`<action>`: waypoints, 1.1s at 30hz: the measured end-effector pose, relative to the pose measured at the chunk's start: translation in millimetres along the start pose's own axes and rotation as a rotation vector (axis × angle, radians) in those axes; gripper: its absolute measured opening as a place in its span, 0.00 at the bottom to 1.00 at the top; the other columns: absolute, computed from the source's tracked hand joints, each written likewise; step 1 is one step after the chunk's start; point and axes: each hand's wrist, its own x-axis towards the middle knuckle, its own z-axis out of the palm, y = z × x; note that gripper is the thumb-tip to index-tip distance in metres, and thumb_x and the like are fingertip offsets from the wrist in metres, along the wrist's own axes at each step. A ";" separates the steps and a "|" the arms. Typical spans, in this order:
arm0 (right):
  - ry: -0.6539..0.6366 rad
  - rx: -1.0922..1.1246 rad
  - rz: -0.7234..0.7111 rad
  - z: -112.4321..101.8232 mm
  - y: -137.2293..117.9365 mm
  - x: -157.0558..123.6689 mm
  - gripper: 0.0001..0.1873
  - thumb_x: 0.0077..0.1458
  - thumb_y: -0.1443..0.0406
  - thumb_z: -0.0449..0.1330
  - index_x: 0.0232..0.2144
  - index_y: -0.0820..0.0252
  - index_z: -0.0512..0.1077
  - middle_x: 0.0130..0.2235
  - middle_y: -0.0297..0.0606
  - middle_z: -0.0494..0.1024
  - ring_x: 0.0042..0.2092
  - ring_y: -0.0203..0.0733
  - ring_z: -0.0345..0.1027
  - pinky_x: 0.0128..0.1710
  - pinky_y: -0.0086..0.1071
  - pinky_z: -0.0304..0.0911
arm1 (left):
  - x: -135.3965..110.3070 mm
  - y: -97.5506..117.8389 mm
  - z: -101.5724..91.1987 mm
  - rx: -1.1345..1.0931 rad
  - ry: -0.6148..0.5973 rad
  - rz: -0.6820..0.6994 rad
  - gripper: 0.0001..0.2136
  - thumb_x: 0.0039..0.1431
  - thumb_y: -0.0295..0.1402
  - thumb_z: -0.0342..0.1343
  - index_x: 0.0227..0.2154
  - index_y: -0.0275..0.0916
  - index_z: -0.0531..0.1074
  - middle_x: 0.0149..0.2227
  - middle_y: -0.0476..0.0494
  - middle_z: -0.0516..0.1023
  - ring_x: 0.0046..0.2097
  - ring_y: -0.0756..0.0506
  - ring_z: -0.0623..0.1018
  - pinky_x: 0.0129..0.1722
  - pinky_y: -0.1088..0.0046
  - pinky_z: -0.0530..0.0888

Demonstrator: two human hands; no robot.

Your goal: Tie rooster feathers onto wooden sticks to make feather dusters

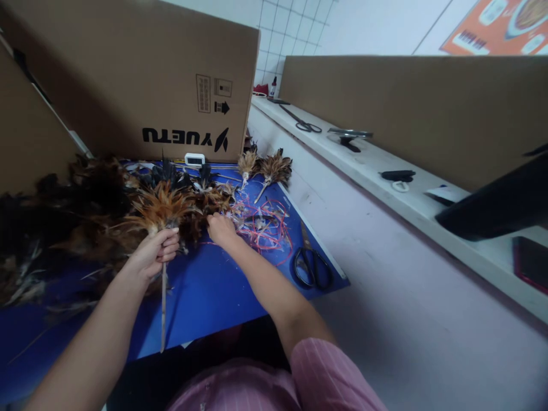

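Observation:
My left hand (160,251) is wrapped round the stick of a feather duster (158,205), just below its orange-brown feathers. The bare stick (163,308) points down toward the table's near edge. To the right, my right hand (221,229) reaches to the edge of a pile of brown and black feathers (201,208). Its fingers are curled, with the tips hidden, so what they pinch cannot be made out. Two more feather dusters, one pale (247,164) and one brown (275,169), lie at the table's far right corner.
Tangled pink string (268,231) and black-handled scissors (312,268) lie on the blue table (214,291). Dark feathers (85,211) heap at left. A small white timer-like device (194,160) stands before a cardboard box (128,85). A ledge (372,165) at right holds scissors (307,125) and a phone (531,262).

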 end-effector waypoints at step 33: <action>0.038 0.531 -0.027 -47.2 57.0 -97.8 0.08 0.54 0.65 0.57 0.36 0.59 0.75 0.32 0.36 0.79 0.33 0.36 0.73 0.35 0.29 0.66 | -8.4 -5.3 7.9 0.043 -0.031 -0.023 0.19 0.50 0.33 0.61 0.15 0.38 0.54 0.14 0.60 0.51 0.14 0.60 0.49 0.09 0.87 0.49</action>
